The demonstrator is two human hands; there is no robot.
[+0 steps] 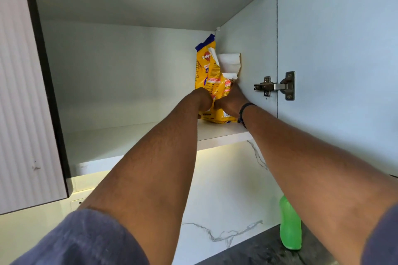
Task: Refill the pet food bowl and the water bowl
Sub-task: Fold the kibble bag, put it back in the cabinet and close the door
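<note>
Yellow pet food bag (210,75), blue strip along its crumpled top, stood upright on the lower cabinet shelf (221,130), against the right inner wall of the cabinet. Red-and-white logo near the top read "Pedigree"; smaller print lower down and a barcode near the base were too small to read. Left hand (203,99) was closed on the bag's front face at mid-height; right hand (231,101) gripped the bag's right side, fingers curled around its edge next to the wall. Both hands were touching, side by side, on the bag. A dark band (244,112) circled the right wrist. White folded paper (229,63) stuck up just above the right hand, behind the bag. Metal hinge (275,86) sat right of the right hand, on the open door. Green plastic bottle (290,224) stood on the dark counter (254,251) well below the right forearm.
</note>
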